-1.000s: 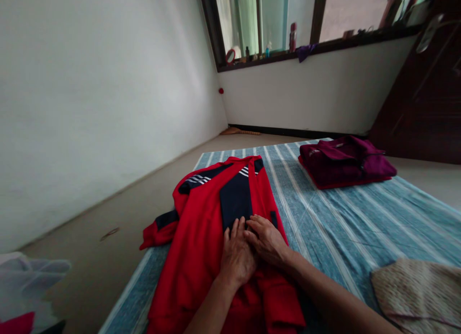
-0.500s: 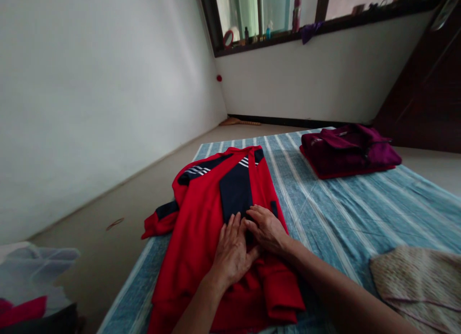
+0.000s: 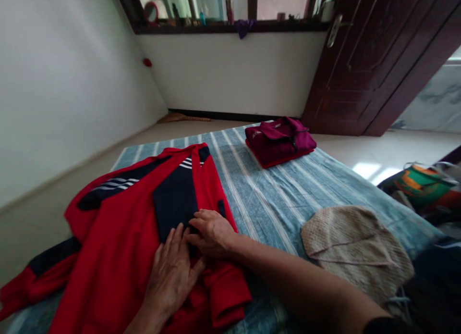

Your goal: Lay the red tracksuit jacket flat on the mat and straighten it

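A red jacket (image 3: 118,228) with navy panels and white stripes lies spread on the bed, its right-hand side folded inward. One folded sleeve shows a navy panel (image 3: 176,194) and a red cuff (image 3: 228,295) near my wrists. My left hand (image 3: 175,266) rests flat on the jacket, fingers extended along the edge of the navy panel. Just right of it, my right hand (image 3: 212,232) presses on the folded sleeve with its fingers stretched and slightly bent. The two hands nearly touch. The jacket's other sleeve (image 3: 46,266) reaches out to the left, past the bed's edge.
Striped blue cloth (image 3: 259,199) covers the bed. Folded purple clothing (image 3: 279,141) lies on a red piece farther back. A beige knitted item (image 3: 355,247) is at the right, beside dark clothing (image 3: 439,276). Beyond stand a brown door (image 3: 360,65) and a windowsill (image 3: 223,29) with small items.
My view has turned to the right, bringing the door and the whole knitted item into sight. Both hands stay at about the same place on the jacket.
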Demonstrator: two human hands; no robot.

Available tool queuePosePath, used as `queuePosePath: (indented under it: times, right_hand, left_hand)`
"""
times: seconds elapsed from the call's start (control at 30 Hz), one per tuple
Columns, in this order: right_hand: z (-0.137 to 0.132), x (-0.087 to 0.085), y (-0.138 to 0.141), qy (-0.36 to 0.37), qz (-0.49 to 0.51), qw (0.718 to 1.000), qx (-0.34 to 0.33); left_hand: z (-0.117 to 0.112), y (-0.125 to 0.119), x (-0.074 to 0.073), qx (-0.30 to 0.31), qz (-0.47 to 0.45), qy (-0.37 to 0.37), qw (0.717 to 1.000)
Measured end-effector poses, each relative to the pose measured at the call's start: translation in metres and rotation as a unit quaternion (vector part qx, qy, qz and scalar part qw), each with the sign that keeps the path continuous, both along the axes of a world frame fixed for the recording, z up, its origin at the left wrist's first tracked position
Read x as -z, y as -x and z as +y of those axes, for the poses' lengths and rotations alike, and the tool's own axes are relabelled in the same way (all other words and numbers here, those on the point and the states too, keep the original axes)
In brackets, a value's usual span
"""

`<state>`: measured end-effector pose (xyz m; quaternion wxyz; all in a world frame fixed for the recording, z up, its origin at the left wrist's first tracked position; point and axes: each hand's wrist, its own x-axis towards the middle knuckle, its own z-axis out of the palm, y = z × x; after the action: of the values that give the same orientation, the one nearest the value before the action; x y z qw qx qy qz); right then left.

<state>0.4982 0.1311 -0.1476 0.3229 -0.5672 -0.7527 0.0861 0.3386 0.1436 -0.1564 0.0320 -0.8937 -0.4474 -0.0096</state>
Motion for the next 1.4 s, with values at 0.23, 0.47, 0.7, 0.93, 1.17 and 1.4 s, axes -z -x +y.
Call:
queuePosePath:
  times: [0.23, 0.47, 0.7, 0.93, 1.17, 1.4]
  right_hand:
    - [0.004, -0.003, -0.002, -0.012, -0.047, 0.999, -0.001]
    - [0.006, -0.003, -0.004, -0.029, -0.07, 0.997, 0.007]
    - [0.004, -0.007, -0.005, -0.029, -0.094, 0.995, 0.004]
    - [0.005, -0.004, -0.004, -0.026, -0.079, 0.997, 0.006]
    - [0.006, 0.0, -0.003, -0.032, -0.066, 0.997, 0.0]
    - [0.006, 0.001, -0.002, -0.032, -0.059, 0.998, 0.002]
  left_hand:
    - [0.004, 0.0, 0.0, 0.006, -0.037, 0.001, 0.999]
    - [0.008, -0.001, 0.002, 0.009, -0.054, 0.002, 0.999]
    - [0.011, 0.0, 0.001, 0.014, -0.034, 0.014, 0.999]
    - [0.008, -0.004, -0.006, 0.003, -0.013, 0.018, 1.0]
    - [0.009, -0.004, -0.002, 0.006, 0.0, 0.003, 1.0]
    - [0.006, -0.007, -0.004, -0.007, -0.001, -0.005, 1.0]
